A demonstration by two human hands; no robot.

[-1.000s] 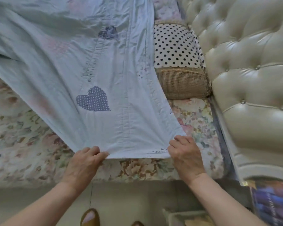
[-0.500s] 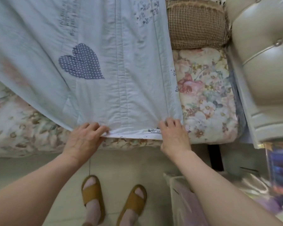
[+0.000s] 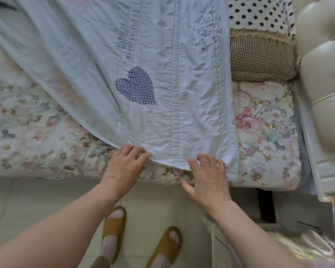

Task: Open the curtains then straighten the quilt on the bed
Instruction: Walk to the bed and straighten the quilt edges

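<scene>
Two bare hands work at the near edge of a pale blue quilt (image 3: 172, 78) spread over a bed, seen from above.

The quilt lies across the floral bedspread (image 3: 265, 132), its near hem reaching the side of the bed where the person stands, and a dotted navy heart patch (image 3: 136, 86) is sewn near its middle. The left hand (image 3: 124, 167) curls its fingers around the hem, pinching the fabric. The right hand (image 3: 207, 178) rests on the hem near the quilt's corner with its fingers spread and lightly bent, thumb out to the side against the bedspread. At the head of the bed a polka-dot pillow (image 3: 259, 12) sits above a brown checked cushion (image 3: 261, 57), beside a cream tufted headboard (image 3: 325, 74). Two feet in mustard slippers (image 3: 112, 227) stand on the pale floor below.
</scene>
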